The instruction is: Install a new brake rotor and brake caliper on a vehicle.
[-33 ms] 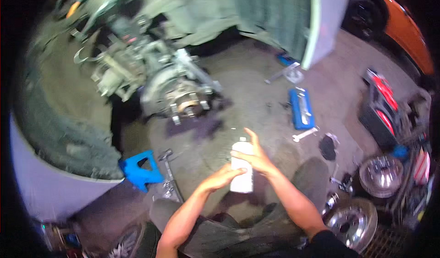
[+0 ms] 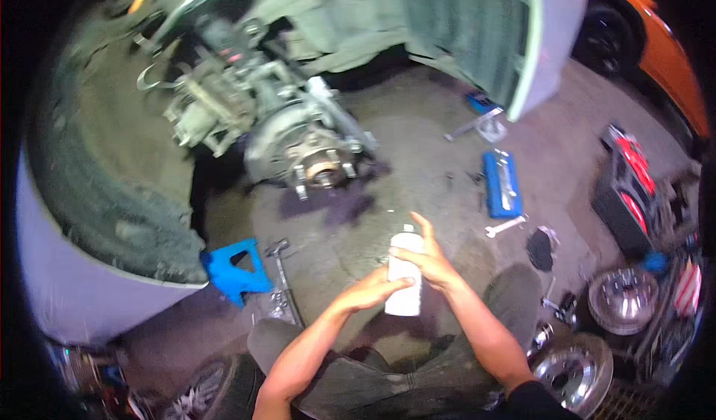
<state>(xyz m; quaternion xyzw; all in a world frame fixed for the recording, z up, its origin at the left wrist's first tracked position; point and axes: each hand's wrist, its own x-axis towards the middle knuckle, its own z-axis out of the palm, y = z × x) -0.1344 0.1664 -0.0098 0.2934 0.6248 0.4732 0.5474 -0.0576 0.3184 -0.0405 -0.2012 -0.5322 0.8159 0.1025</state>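
White can: held upright, leaning slightly, above the floor point(image 2: 418, 140) between the knees, the white can point(image 2: 403, 301) is gripped at mid-body.
Left hand: the left hand point(image 2: 368, 292) is closed partway round the lower body, its thumb laid across the front; its fingers are mostly hidden.
Right hand: the right hand point(image 2: 432, 262) is wrapped round the upper body, its thumb across the can and one finger raised near the top.
Can's handling: a stiff, light-to-moderate load is to be expected; the smooth wall may turn slippery if oiled.
Best hold: the straight cylinder is best grasped around its middle, with the small pale tip point(image 2: 408, 228) kept free of pressure.
Wheel hub: rough, dull metal is shown on the wheel hub point(image 2: 323, 174), with studs projecting.
Blue stand: an angular shape with a triangular opening is seen in the blue stand point(image 2: 252, 280).
Metal discs: a round, shiny face is shown on each of the metal discs point(image 2: 623, 298).
Wrench: slim, pale metal is laid on the floor as a wrench point(image 2: 506, 227).
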